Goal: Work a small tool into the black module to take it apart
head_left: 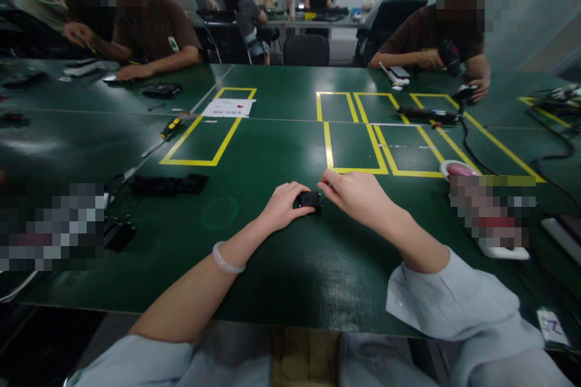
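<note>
A small black block-like part (pixel 311 199) lies on the green table (pixel 281 266) in front of me. My left hand (pixel 284 205), with a pale bangle on its wrist, curls its fingers round the part's left end. From the right, my right hand (pixel 356 195) pinches the part's top right corner with its fingertips. Both hands rest low on the tabletop.
A black tray of parts (pixel 169 184) and a screwdriver (pixel 163 136) lie to the left. Yellow tape boxes (pixel 209 133) mark the table, one holding a white paper (pixel 228 107). A pink-and-white device (pixel 458 169) and cables (pixel 544 160) sit right. Other people sit across.
</note>
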`<state>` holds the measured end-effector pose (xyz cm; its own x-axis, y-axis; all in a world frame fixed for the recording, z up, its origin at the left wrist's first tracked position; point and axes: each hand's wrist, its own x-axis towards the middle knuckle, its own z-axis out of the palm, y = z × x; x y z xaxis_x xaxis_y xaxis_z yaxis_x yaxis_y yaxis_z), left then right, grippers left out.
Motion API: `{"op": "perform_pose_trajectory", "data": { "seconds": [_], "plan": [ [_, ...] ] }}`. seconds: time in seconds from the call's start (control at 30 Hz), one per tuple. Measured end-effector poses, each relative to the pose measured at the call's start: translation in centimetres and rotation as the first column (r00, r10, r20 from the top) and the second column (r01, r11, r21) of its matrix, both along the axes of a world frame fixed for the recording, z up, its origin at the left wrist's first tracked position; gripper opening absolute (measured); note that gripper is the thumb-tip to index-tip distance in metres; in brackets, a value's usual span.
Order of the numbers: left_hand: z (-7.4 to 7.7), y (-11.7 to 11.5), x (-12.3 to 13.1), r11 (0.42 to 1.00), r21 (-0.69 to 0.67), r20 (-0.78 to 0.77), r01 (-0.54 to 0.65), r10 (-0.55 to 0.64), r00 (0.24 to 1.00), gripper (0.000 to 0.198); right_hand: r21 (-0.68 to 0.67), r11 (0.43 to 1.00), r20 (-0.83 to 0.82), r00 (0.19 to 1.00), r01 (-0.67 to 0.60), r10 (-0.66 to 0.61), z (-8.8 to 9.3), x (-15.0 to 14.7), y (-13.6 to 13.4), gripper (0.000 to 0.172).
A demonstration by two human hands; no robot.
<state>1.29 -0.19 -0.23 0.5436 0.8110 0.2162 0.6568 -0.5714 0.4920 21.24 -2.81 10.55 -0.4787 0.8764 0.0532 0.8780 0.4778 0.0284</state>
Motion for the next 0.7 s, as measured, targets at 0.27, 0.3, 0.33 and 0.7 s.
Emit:
{"op": "perform_pose_trajectory", "data": {
  "seconds": [0.27,0.3,0.33,0.7],
  "plan": [
    [0.18,-0.03,-0.03,1.0,-0.007,0.013,-0.004,0.004,1.0,0.036,0.005,0.998,-0.081,0.994,-0.066,0.066,-0.16,0.19,-0.06,0.023],
    [0.17,-0.03,-0.03,1.0,-0.006,0.011,-0.005,0.005,1.0,0.036,0.005,0.997,-0.096,0.993,-0.073,0.073,-0.13,0.19,-0.12,0.022],
    [0.18,-0.04,-0.02,1.0,-0.007,0.009,-0.005,0.005,1.0,0.036,0.004,0.997,-0.105,0.992,-0.076,0.076,-0.09,0.18,-0.18,0.022],
    [0.07,0.02,-0.05,1.0,-0.011,0.003,-0.006,0.006,1.0,0.037,-0.008,0.999,-0.038,0.998,-0.052,0.051,0.1,0.11,-0.12,0.027]
  ]
}}
